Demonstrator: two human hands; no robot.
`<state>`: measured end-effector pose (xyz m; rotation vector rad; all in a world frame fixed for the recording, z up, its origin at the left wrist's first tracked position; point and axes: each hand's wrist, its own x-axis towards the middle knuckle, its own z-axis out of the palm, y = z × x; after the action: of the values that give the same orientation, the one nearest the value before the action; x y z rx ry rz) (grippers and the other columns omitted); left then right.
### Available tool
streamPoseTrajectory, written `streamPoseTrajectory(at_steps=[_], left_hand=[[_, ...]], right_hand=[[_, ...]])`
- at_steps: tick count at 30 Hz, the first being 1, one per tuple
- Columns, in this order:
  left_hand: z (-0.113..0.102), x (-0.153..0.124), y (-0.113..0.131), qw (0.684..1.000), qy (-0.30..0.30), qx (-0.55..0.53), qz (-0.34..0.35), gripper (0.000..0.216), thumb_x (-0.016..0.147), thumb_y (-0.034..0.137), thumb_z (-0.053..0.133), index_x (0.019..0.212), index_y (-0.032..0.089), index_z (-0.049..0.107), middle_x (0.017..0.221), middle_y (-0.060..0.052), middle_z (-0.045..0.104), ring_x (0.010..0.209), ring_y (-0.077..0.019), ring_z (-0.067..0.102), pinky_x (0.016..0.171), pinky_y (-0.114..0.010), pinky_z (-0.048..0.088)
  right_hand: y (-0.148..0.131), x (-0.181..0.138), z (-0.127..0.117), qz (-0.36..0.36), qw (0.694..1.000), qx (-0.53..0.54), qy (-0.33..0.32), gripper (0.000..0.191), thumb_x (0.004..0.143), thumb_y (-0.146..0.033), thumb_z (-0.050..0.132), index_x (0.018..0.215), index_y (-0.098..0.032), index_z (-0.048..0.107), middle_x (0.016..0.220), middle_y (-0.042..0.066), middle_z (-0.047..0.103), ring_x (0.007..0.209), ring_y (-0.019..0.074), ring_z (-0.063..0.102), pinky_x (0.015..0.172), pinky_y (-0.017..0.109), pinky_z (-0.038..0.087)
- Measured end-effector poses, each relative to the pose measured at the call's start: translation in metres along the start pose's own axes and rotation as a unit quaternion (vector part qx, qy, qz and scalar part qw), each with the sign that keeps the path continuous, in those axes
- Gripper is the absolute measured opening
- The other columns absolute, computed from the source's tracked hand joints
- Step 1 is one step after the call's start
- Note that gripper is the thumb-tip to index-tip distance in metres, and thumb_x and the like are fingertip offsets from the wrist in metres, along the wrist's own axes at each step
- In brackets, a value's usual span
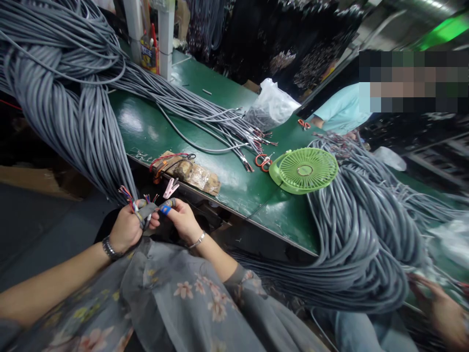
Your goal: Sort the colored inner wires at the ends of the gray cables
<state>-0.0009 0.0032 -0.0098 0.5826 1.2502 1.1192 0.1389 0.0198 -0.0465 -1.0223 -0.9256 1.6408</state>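
My left hand (125,229) is closed around a grey cable (148,210) near its stripped end. Fine coloured wires (126,193) fan out above that hand. My right hand (186,225) meets it from the right, fingers pinched on the thin wires at the cable's tip. Blue tape (166,209) wraps one of its digits, and greyish tape covers another. Just above my hands, at the table edge, is a pale pink clip (171,187). A thick bundle of grey cables (98,132) hangs down beside my left hand.
On the green table (234,190) lie a taped block (198,175), orange-handled scissors (262,161), a green fan (305,170) and a plastic bag (273,105). Another cable bundle (362,234) droops over the edge at right. A co-worker's sleeve (340,110) shows across the table; another person's hand (445,308) is lower right.
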Motion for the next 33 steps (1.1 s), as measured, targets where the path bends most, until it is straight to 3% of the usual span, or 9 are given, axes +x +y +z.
streamPoseTrajectory(at_steps=[7,15,22,28,33], left_hand=[[0.0,0.001,-0.001,0.996,-0.063,0.059,-0.013,0.032,0.045,0.037,0.088,0.055,0.017,0.064,0.046,-0.001,0.066,0.038,-0.0134,0.059,0.039,-0.023,0.046],[-0.001,0.002,-0.002,1.0,-0.013,0.001,-0.005,0.036,0.04,0.036,0.092,0.056,0.017,0.066,0.047,0.001,0.067,0.038,-0.0133,0.06,0.041,-0.023,0.049],[-0.002,0.001,-0.003,0.999,-0.038,0.013,-0.007,0.041,0.039,0.04,0.094,0.055,0.017,0.065,0.046,0.0,0.066,0.036,-0.0115,0.057,0.038,-0.021,0.046],[-0.007,0.002,-0.009,0.998,-0.047,0.044,0.004,0.041,0.042,0.044,0.094,0.057,0.017,0.066,0.046,0.001,0.066,0.037,-0.0123,0.059,0.039,-0.021,0.048],[-0.006,0.003,-0.011,0.999,-0.019,0.034,0.008,0.042,0.04,0.042,0.094,0.058,0.018,0.064,0.047,0.002,0.066,0.037,-0.0119,0.058,0.04,-0.022,0.049]], right_hand=[[-0.004,0.002,0.008,0.005,0.999,0.036,0.024,0.041,0.057,-0.049,0.089,0.065,-0.02,0.061,0.058,-0.004,0.058,0.054,0.0106,0.049,0.055,0.027,0.042],[0.002,0.001,0.004,0.013,0.998,0.022,0.049,0.037,0.059,-0.044,0.088,0.062,-0.019,0.06,0.055,-0.006,0.054,0.052,0.0078,0.043,0.054,0.025,0.038],[-0.007,0.005,0.006,0.031,0.999,0.006,-0.014,0.037,0.062,-0.046,0.087,0.073,-0.018,0.066,0.061,-0.005,0.058,0.054,0.0079,0.047,0.053,0.024,0.036],[-0.007,0.009,0.007,0.033,0.999,0.0,-0.016,0.039,0.058,-0.042,0.091,0.068,-0.017,0.063,0.06,-0.005,0.057,0.054,0.0077,0.046,0.054,0.023,0.035],[-0.001,0.002,0.011,0.03,0.999,0.015,0.001,0.038,0.063,-0.044,0.088,0.069,-0.018,0.061,0.057,-0.005,0.055,0.053,0.0084,0.045,0.053,0.024,0.036]])
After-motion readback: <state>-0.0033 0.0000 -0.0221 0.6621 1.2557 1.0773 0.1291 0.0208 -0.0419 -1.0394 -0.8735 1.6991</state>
